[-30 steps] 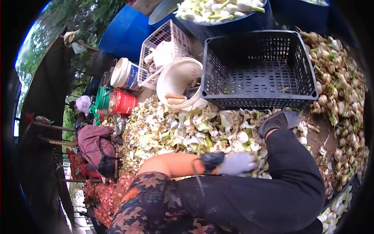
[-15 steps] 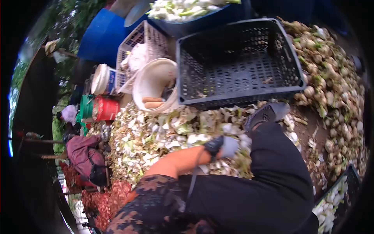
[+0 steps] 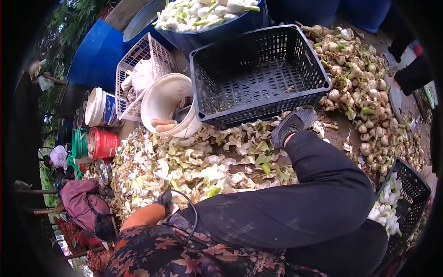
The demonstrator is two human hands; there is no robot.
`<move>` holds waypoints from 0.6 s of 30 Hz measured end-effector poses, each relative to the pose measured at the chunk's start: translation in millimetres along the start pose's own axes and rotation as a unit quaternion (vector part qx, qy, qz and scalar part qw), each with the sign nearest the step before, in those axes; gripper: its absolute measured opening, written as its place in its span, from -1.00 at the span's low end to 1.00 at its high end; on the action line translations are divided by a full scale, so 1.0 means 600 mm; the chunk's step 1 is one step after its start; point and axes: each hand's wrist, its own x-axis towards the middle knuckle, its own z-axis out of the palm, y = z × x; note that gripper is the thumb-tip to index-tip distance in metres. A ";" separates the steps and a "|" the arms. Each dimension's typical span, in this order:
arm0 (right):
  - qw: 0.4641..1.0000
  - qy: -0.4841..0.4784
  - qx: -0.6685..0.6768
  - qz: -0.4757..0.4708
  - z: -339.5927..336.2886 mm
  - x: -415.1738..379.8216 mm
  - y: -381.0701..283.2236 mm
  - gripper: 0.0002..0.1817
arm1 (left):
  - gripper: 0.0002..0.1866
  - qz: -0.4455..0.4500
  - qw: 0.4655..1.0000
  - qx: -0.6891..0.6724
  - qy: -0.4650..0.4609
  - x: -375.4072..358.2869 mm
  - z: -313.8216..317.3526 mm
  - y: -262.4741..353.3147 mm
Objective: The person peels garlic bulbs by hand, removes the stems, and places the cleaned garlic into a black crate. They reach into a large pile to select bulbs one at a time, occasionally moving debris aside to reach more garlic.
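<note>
My left hand is low at the left, past the end of a floral sleeve. A dark band or cuff shows at its wrist, and my thigh and the pale peelings overlap the fingers. It is nearest to the layer of garlic skins and leaves on the ground. A thin black cord loops beside the wrist. My right hand is out of view. In front of my dark-trousered leg stands a black plastic crate with only scraps on its slatted floor.
A white bucket holds wooden-handled tools. A blue barrel is heaped with trimmed garlic. Untrimmed garlic bulbs are piled at right, near another black crate with white bulbs. A person sits at far left.
My left arm has drawn back toward my body, leftward and down, and the grey-covered hand is now mostly hidden. The view has shifted, bringing more of the right crate into sight.
</note>
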 end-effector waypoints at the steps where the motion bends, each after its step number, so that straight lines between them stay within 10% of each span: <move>1: 1.000 -0.001 0.009 0.002 -0.005 -0.002 0.003 -0.55 | -0.75 -0.004 1.000 0.009 -0.024 -0.017 0.024 -0.020; 4: 0.999 0.037 0.020 0.019 0.075 -0.080 -0.062 -0.55 | -0.75 0.025 0.994 0.058 -0.090 -0.029 0.053 -0.074; 6: 0.994 0.111 0.012 0.020 0.164 -0.157 -0.131 -0.56 | -0.75 0.073 0.984 0.126 -0.105 0.044 -0.154 0.028; 11: 0.968 0.234 0.079 0.027 0.175 -0.279 -0.128 -0.56 | -0.68 0.242 0.910 -0.095 0.324 0.011 -0.520 0.184; 15: 0.953 0.271 0.126 0.045 0.177 -0.255 -0.239 -0.62 | -0.57 0.414 0.796 -0.214 0.387 0.094 -0.674 0.368; 18: 0.927 0.303 -0.220 0.005 0.146 -0.204 -0.327 -0.62 | -0.71 0.422 0.792 -0.138 0.418 0.216 -0.733 0.468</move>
